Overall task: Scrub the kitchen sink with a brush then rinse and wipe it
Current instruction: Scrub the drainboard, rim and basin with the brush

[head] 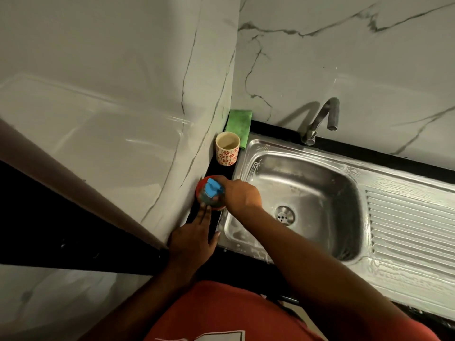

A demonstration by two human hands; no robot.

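Just off the soapy steel sink's (259, 149) left rim, a person's right hand (240, 196) grips a blue brush (213, 189) in a red dish (200, 187) on the black counter (214, 169), the left hand (194, 240) lying flat, fingers straight, beside it.

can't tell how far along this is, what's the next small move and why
Probably lift the brush out of the red dish and carry it over the sink: the right hand grips it there, the left hand rests by the dish, and suds sit mainly near the rim while the basin floor looks mostly bare.
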